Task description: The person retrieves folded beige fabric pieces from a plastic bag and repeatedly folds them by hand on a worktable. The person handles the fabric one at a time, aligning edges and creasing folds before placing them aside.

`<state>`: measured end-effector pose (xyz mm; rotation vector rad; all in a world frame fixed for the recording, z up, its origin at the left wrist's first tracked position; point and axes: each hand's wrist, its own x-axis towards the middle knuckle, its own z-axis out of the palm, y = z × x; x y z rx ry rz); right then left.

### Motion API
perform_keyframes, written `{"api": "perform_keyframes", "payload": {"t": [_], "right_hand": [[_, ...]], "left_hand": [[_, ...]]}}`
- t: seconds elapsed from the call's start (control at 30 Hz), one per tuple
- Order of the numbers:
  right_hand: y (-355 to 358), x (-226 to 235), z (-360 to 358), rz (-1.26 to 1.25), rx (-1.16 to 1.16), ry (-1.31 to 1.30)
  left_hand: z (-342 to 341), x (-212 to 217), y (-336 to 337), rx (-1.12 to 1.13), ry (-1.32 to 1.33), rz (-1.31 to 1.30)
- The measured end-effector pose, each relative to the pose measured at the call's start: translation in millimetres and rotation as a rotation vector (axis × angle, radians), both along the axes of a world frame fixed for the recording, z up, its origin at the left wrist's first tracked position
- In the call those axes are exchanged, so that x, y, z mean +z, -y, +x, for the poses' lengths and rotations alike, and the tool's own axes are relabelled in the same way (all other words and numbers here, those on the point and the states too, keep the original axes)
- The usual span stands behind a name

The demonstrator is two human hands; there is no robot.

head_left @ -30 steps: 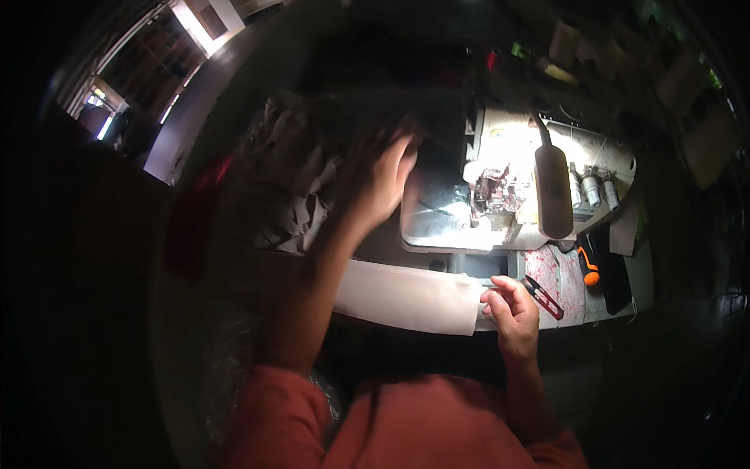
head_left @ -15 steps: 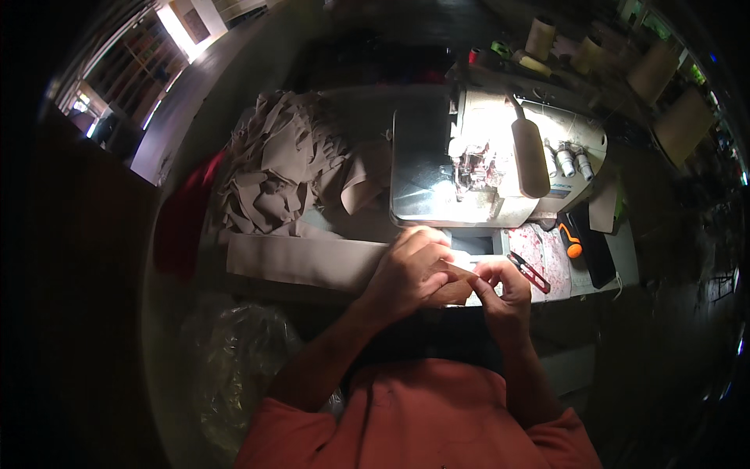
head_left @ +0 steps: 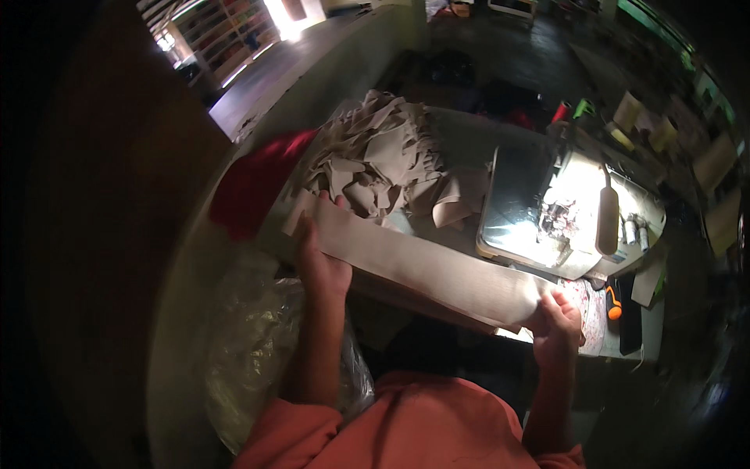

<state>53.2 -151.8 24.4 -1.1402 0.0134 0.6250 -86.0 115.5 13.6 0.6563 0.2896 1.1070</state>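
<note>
A long beige fabric strip (head_left: 422, 262) stretches between my two hands, slanting down to the right above the table's front edge. My left hand (head_left: 322, 262) holds its left end, the thumb near the end and the fingertips showing past the upper edge. At the other end my right hand (head_left: 558, 316) pinches the strip in closed fingers. A darker brown edge shows along the strip's underside. Behind it lies a heap of beige fabric pieces (head_left: 383, 156), with a few loose pieces (head_left: 461, 195) at its right side.
A brightly lit sewing machine (head_left: 582, 207) stands at the right behind a glossy dark plate (head_left: 512, 191). An orange-handled tool (head_left: 614, 305) lies right of my right hand. Red cloth (head_left: 262, 184) is at the left; a clear plastic bag (head_left: 254, 344) hangs below. Thread cones (head_left: 627, 111) stand far right.
My left hand has moved left to the strip's far end, and the strip is now lifted and held lengthwise. My right hand still grips the other end. The view has swung left.
</note>
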Motion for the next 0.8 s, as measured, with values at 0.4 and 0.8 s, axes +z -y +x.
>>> {"api": "perform_keyframes", "payload": {"t": [0.4,0.8], "right_hand": [[-1.6,3.2,-7.1,0.059,0.285,0.21],[6.0,2.3,-0.5,0.04,0.412,0.267]], "left_hand": [[56.1,15.2,132.0,-0.39,-0.881,1.71],[92.5,49.8,99.5,-0.861,-0.852,0.892]]}}
